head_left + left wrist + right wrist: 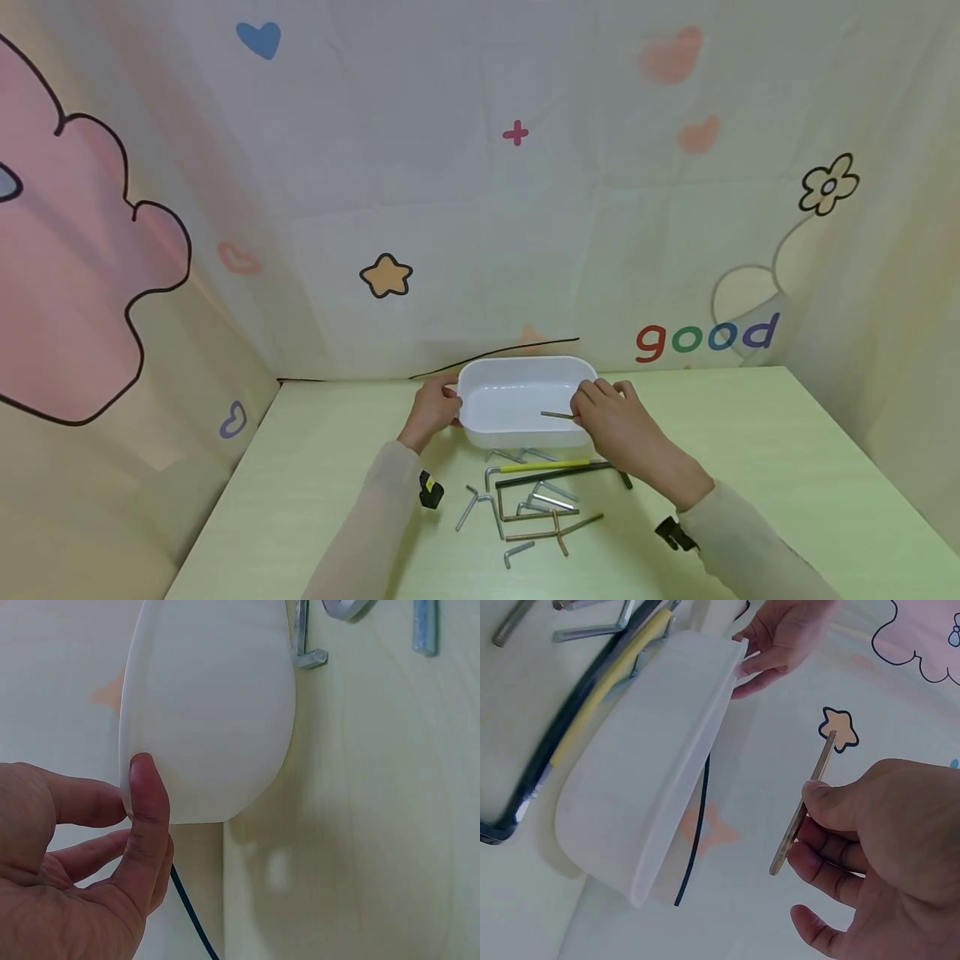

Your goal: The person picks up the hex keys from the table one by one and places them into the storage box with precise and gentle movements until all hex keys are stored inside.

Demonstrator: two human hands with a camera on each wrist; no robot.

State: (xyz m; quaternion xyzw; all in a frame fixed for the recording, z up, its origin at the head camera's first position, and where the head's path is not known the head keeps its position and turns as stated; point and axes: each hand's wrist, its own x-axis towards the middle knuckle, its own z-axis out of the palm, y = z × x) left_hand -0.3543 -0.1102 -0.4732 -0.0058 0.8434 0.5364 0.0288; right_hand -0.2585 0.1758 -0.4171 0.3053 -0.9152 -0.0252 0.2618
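Note:
A white oblong dish (525, 440) stands at the back of the table. My left hand (437, 405) grips its left end, with the thumb (148, 795) against the outer wall and the fingers at the rim. Over the dish's right end, my right hand (618, 421) pinches a thin bronze-coloured hex key (784, 851) between thumb and fingertips. One end of the key (555, 414) points left over the dish's inside. Its bend does not show in the right wrist view. The dish's inside, seen in the head view, is bare white.
In front of the dish lie several loose L-shaped hex keys. A long yellow-sleeved one (543, 467) and a long black one (555, 476) lie nearest it, with bronze ones (532, 537) and silver ones (519, 551) closer to me. A printed curtain (465, 183) hangs behind the table.

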